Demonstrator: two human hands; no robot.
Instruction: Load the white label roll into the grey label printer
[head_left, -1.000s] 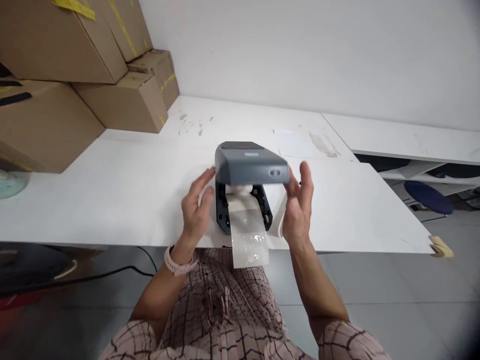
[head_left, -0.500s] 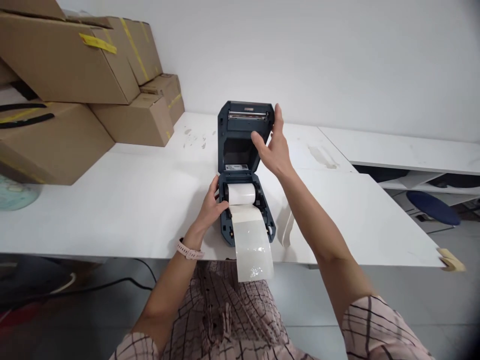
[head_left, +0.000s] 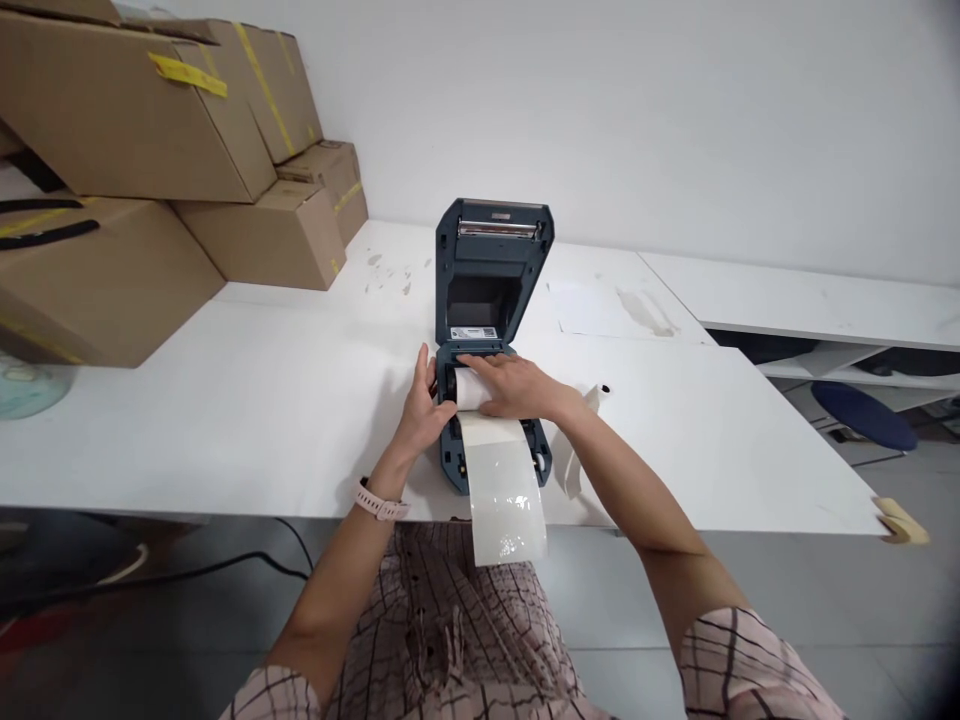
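On the white desk (head_left: 315, 410) I observe a label printer (head_left: 465, 346), lid (head_left: 491, 264) raised, near the front edge, which its label strip (head_left: 508, 500) overhangs. Left hand (head_left: 423, 412): half-open against the printer's left side. Right hand (head_left: 523, 387): fingers extended over the label roll (head_left: 470, 392); grip indeterminable.

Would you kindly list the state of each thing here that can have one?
Printer lid: raised open
Printer: standing on the table
Label roll: seated inside, partly covered by the right hand
Label strip: unrolled, hanging past the table edge
Left hand: at the printer's side
Cardboard boxes: stacked, taped
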